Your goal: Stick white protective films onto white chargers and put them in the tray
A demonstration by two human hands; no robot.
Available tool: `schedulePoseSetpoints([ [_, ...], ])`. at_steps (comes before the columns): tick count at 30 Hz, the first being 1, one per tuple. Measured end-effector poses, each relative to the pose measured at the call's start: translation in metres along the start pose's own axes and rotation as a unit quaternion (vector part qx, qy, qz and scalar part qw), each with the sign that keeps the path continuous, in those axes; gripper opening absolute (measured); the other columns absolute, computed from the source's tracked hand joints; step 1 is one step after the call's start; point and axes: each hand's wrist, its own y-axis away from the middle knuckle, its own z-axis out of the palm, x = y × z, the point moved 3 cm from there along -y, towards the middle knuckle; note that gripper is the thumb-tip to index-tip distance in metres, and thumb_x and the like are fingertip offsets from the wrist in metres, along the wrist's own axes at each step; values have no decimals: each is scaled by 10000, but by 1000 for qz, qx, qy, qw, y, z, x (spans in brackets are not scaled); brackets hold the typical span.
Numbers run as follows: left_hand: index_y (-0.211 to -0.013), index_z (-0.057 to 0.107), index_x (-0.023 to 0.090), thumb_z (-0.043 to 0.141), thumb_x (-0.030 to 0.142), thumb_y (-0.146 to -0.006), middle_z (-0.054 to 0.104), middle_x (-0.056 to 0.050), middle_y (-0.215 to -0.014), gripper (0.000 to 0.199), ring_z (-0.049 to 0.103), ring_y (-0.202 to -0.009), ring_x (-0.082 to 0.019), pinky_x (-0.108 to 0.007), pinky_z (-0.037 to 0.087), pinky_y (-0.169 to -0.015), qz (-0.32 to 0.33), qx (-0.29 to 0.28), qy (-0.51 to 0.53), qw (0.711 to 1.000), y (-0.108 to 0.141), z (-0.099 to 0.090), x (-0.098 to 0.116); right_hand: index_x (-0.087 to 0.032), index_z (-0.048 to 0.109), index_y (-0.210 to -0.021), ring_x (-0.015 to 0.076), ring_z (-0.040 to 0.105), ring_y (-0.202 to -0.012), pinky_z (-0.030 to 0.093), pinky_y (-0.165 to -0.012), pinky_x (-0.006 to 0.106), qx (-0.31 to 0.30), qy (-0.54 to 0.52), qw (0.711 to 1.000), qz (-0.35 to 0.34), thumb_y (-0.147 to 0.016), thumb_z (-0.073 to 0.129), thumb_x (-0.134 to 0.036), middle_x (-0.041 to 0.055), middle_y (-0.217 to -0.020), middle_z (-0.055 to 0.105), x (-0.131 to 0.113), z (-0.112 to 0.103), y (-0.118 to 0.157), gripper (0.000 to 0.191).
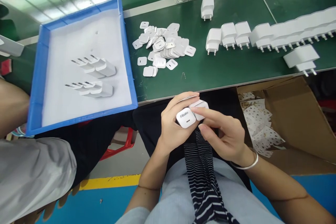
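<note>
My left hand (170, 122) is wrapped round two white chargers, held side by side with their end faces towards me. The nearer charger (186, 118) shows the printed word "Fibaks" and a small slot. Beside it the second charger (200, 106) is partly covered by fingers. A thin white edge shows at my left fingertips; I cannot tell what it belongs to. My right hand (225, 134) has its index fingertip on the chargers, with the thumb apart below and nothing held between them. Loose white end caps (168, 43) lie heaped on the green table (194, 77).
A blue-rimmed tray (128, 59) at left holds several chargers with pins. More chargers (288, 33) stand in a row on the right. A cardboard box (301, 112) with paper scraps sits under the table edge. Another person's arm (13, 108) is at far left.
</note>
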Motion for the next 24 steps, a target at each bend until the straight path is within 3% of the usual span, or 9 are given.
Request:
schedulePoseSetpoints([
  [3,-1169,723,210,775,131,-803,728,-82,-1239,378,699,-1127,-223,-381,604,-988,3,-4,9,1000,1,1,0,-218,549,-1441,91,390,-464,343,-484,247,-30,114,991,-61,-943,528,-66,-83,-588,452,-2,2,0,521],
  [8,-1152,728,213,728,37,-788,722,-75,-1235,404,697,-1123,-214,-367,609,-972,-15,-4,17,1000,4,3,-1,-179,579,-1395,98,372,-451,316,-487,276,-56,189,976,-94,-955,529,-69,-95,-552,414,1,3,-1,456],
  [14,-1127,743,223,763,93,-798,721,-75,-1222,354,695,-1123,-211,-364,602,-985,-44,-14,23,999,3,2,-2,-147,634,-1280,112,477,-509,358,-528,290,-65,234,953,-181,-943,528,-56,-55,-613,597,4,2,-2,365],
  [18,-1101,750,229,779,99,-788,724,-73,-1208,340,705,-1107,-204,-342,611,-954,-69,-12,17,997,3,-1,0,-105,634,-1275,124,514,-526,362,-515,301,-67,267,936,-222,-955,510,-50,-36,-613,619,2,5,-5,348],
  [21,-1111,739,221,805,128,-774,734,-67,-1195,356,710,-1102,-201,-329,603,-959,-40,-41,-35,998,-10,-15,14,-99,632,-1274,132,522,-524,380,-506,305,-85,253,925,-270,-952,514,-59,-27,-618,634,-3,2,-8,345],
  [24,-1109,729,219,780,135,-786,739,-57,-1196,338,704,-1110,-211,-355,575,-996,43,-58,-194,978,-52,-48,36,-88,627,-1264,133,501,-513,383,-495,296,-25,198,931,-306,-908,546,-25,-25,-602,616,-7,-10,-10,370],
])
